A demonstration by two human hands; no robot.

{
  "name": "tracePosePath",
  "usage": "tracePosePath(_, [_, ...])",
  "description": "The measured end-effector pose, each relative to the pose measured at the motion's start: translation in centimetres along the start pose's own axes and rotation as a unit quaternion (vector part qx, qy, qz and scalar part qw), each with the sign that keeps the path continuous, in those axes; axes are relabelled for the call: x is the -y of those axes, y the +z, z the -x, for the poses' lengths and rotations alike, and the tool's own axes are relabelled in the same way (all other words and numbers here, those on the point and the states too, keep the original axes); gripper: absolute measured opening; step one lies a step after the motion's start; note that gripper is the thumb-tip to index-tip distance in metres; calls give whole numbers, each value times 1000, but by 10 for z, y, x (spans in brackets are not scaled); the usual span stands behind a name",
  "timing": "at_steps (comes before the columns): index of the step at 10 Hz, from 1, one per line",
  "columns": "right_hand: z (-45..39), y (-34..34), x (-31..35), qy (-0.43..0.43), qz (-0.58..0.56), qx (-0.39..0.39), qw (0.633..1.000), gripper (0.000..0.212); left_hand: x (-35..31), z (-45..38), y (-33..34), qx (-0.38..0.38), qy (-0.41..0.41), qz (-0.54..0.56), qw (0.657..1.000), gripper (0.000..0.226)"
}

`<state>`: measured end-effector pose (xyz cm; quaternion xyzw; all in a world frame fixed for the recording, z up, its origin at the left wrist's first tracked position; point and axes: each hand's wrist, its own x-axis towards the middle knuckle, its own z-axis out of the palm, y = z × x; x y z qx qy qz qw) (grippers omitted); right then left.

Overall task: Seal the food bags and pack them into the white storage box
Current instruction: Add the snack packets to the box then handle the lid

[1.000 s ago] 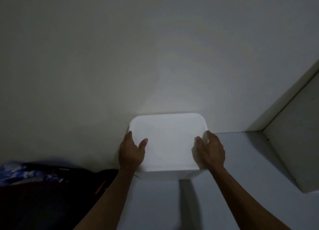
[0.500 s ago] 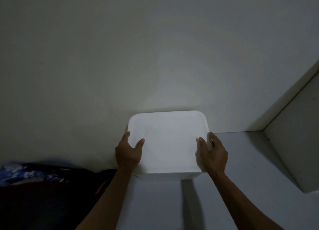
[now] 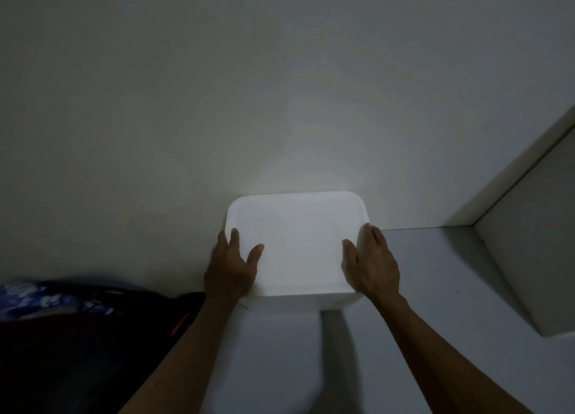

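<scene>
1. Box [image 3: 295, 245]: the white box stands at the back of a pale desk [image 3: 420, 289], against the wall [image 3: 280, 87]. Its lid is on, so nothing inside can be seen.

2. Left hand [image 3: 231, 267]: it grips the left side of the box. The thumb lies on the lid and the fingers go along and round the left edge.

3. Right hand [image 3: 371, 261]: it grips the right side of the box in the same way, thumb on the lid and fingers round the right edge. Both hands touch the box and neither one holds anything else.

4. No food bags show in the view. At the left edge of the desk there is a dark heap [image 3: 77, 336] with a blue and white patterned thing [image 3: 34, 298] on it, but the light is too low to tell what they are. A pale panel [image 3: 535, 242] stands at the right side.

5. How far the task is: in my judgement there are two readings. Either the bags are already sealed and packed, the lid is closed, and the person is only putting the box in its place; then the task is almost finished. Or the box is only now being taken and nothing is packed yet. The closed lid hides the answer, so I cannot tell which one is true.

6. What is left, if the first reading is right: only to release the box.
</scene>
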<state>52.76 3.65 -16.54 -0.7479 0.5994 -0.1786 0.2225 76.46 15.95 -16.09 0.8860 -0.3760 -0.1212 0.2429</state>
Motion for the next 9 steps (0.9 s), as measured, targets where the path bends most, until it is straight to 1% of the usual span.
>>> tracePosePath(1, [-4,4,-6,-4,15,24,1000,67,3,-1,4,12,-5,-5,1000,82])
tracePosePath(2, [-11,5,-6,5,20,55,998,71,2,-4,4,24,-2,-13,1000,84])
tracePosePath(4, [-6,-2,-6,5,19,93,995,77,1,1,-2,48,2,-72,996,100])
tracePosePath(5, [-11,-5,-5,9,26,127,991,80,-5,3,-4,39,-8,-157,987,97])
tracePosePath(6, [-18,-14,-4,26,46,164,985,85,-19,14,-7,44,3,-191,981,80])
tracePosePath(7, [0,-23,-4,21,68,182,981,82,-28,39,-11,66,14,-184,981,67])
tracePosePath(8, [42,-27,-7,17,44,161,986,72,-25,71,-17,60,32,-172,983,62])
tracePosePath(9, [90,-30,-14,19,-5,100,995,66,-15,104,-16,34,53,-125,990,59])
